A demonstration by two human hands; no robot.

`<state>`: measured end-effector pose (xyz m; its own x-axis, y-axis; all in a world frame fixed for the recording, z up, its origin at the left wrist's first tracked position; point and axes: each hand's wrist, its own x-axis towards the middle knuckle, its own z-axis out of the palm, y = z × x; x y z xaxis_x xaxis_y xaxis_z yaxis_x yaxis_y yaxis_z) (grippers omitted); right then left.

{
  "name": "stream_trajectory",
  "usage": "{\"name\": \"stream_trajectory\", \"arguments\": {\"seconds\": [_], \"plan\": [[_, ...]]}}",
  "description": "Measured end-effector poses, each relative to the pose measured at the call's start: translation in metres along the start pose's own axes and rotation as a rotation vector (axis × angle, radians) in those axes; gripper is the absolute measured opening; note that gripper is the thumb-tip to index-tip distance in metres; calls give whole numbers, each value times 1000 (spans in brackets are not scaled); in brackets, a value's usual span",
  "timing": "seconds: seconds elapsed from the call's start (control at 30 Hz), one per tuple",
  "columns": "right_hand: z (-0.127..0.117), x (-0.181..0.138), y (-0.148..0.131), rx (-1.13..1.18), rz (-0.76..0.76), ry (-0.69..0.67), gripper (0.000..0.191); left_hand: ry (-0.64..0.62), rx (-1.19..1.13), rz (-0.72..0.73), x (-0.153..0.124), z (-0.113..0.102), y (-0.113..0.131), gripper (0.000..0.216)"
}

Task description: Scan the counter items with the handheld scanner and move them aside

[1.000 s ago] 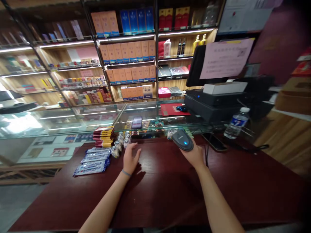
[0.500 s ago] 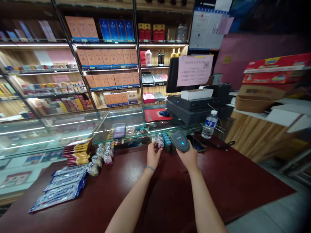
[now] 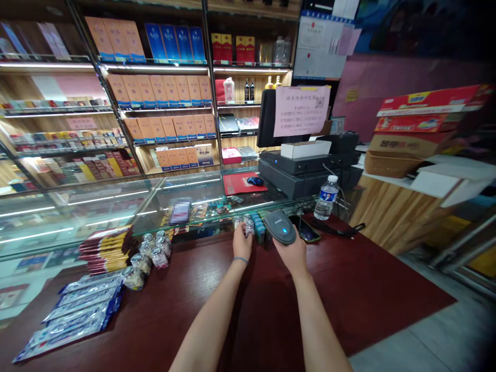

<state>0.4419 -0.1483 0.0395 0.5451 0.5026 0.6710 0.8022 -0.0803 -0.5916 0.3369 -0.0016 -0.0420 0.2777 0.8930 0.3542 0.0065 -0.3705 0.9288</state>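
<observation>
Scanning hand: the right hand (image 3: 291,252) has its fingers wrapped shut round a dark scanner (image 3: 279,226), blue light on, held low over the counter (image 3: 368,289).
Left hand: the left hand (image 3: 242,243) has its fingers drawn narrow, the tips closed about a small clear jar (image 3: 248,226); whether the jar is lifted off the wood cannot be told.
Just changed: a second ago the left hand lay flat and open beside the other jars (image 3: 151,251) further left. It has since crossed to this cluster while the scanner stayed in the right hand, so jar and scanner now sit just beside each other.
Jar: it is at the foot of the glass case (image 3: 96,206), next to small blue boxes (image 3: 259,230), between the two hands.
Nearby: a phone (image 3: 305,231) lies just right of the scanner, with a water bottle (image 3: 325,198) behind it. Red-and-yellow packs (image 3: 106,248) and blue packets (image 3: 77,310) lie well to the left.
</observation>
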Motion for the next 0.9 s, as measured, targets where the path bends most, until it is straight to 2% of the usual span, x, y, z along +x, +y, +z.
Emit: {"name": "stream_trajectory", "arguments": {"seconds": [0.13,0.27,0.37,0.47,0.67,0.8,0.9], "plan": [[2,-1,2,3,6,2,35,15,-20,-25,-3,-2,5,41],[3,-2,2,21,6,-1,36,46,-58,-39,-11,-26,16,43],[5,-3,0,49,5,-10,38,11,-88,-2,-20,-61,25,43],[8,-5,-2,76,-21,-2,44,-19,-162,-8,-31,-105,32,45],[20,-15,-16,149,-82,-143,47,-30,-301,-163,-66,-195,42,58],[25,-26,-34,238,-152,-325,43,-84,-447,-297,-83,-243,43,57],[26,-33,-48,265,-236,-510,39,-94,-492,-351,-87,-265,41,50]]}}
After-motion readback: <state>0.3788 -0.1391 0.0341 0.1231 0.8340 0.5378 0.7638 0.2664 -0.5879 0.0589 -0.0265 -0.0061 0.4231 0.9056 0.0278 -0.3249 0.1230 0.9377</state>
